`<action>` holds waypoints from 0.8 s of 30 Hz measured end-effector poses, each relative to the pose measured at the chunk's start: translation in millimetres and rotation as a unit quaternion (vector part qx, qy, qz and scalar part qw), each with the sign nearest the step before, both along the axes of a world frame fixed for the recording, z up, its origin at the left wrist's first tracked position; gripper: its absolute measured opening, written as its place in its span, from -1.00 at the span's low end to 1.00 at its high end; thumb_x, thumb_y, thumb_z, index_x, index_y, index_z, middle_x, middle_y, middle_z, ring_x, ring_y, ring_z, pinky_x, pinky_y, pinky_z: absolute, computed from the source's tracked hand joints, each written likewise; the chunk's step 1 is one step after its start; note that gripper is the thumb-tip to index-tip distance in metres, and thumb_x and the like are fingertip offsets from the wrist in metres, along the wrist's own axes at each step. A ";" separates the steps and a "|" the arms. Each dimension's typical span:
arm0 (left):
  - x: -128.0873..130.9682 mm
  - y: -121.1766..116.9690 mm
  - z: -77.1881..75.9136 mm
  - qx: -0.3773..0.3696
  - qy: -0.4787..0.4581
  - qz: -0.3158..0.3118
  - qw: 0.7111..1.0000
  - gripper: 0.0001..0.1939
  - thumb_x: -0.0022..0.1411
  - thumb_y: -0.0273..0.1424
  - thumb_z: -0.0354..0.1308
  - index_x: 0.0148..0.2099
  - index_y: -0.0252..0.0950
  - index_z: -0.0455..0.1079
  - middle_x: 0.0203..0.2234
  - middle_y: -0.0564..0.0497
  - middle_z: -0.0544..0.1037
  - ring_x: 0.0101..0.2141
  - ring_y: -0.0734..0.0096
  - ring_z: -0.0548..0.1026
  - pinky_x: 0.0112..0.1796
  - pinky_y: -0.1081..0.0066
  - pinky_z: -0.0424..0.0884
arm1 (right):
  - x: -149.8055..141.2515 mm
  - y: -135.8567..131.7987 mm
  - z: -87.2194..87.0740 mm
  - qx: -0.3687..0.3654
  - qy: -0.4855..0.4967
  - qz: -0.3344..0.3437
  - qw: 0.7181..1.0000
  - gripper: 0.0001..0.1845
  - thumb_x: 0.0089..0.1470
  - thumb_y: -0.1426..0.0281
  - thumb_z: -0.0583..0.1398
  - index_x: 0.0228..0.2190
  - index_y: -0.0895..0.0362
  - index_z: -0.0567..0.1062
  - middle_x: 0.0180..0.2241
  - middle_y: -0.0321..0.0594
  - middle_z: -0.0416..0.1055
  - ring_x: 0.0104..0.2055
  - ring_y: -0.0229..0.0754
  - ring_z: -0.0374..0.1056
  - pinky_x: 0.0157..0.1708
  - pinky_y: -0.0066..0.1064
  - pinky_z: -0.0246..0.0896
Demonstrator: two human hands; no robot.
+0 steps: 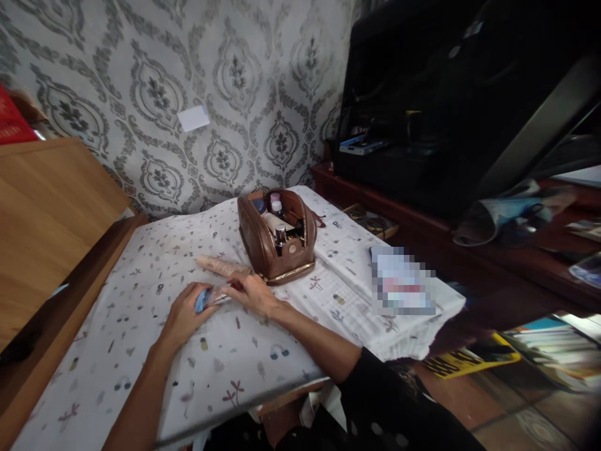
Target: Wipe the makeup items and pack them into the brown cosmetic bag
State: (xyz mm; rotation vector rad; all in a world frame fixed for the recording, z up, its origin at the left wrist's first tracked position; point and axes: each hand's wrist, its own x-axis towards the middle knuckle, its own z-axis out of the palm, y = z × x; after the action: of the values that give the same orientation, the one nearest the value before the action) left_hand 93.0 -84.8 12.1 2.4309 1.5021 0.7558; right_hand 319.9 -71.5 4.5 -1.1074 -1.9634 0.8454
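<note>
"What risk do we record?"
"We judge that the small blue-ended item (211, 297) (fingers hide its full shape) could drop onto the patterned cloth (136, 300) if either hold slackens. A careless right-hand movement could also knock the long beige item (223, 265) just beyond."
"Its position?"
"Left of the frame's centre, between the hands. We find the left hand (188, 308) curled around its blue end, the right hand (253, 293) pinching the other; the open brown bag (256, 241) stands near, mid-frame."

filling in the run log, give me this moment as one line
left hand: holding small blue-and-clear item; right hand: touching it; brown bag: open, bottles inside; peach tube-like item: beside bag
</note>
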 end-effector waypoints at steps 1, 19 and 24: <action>-0.1 0.0 -0.3 0.001 0.002 -0.003 1.000 -0.71 0.21 -0.20 0.24 -0.05 -0.17 0.41 -0.18 0.01 0.53 -0.15 0.22 0.52 -0.11 0.29 0.42 | 0.4 -0.6 1.1 -0.006 -0.010 -0.010 1.000 -0.56 0.27 0.03 0.12 -0.17 0.10 0.58 -0.42 -0.25 0.46 -0.35 -0.18 0.38 -0.25 -0.35 0.29; 0.1 -0.2 -0.9 0.008 -0.010 0.015 1.000 -0.73 0.20 -0.20 0.22 -0.07 -0.16 0.41 -0.22 0.02 0.54 -0.21 0.25 0.51 -0.15 0.29 0.42 | 2.2 -0.2 -1.1 0.025 0.018 0.031 0.999 -0.76 0.20 0.21 0.24 -0.12 0.03 0.52 -0.34 -0.27 0.47 -0.28 -0.15 0.39 -0.22 -0.33 0.29; 2.3 -3.1 2.6 0.007 -0.011 0.004 1.000 -0.72 0.23 -0.19 0.22 -0.06 -0.17 0.40 -0.19 0.00 0.54 -0.18 0.23 0.51 -0.11 0.27 0.41 | 2.8 -0.9 2.2 0.014 0.012 0.009 1.000 -0.66 0.23 0.09 0.18 -0.22 0.09 0.55 -0.40 -0.24 0.48 -0.34 -0.15 0.39 -0.27 -0.33 0.29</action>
State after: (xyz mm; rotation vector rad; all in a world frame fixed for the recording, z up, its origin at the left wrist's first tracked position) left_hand 95.3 -87.9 14.6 2.4204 1.5039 0.7936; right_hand 322.7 -72.4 6.7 -1.0608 -1.9610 0.8355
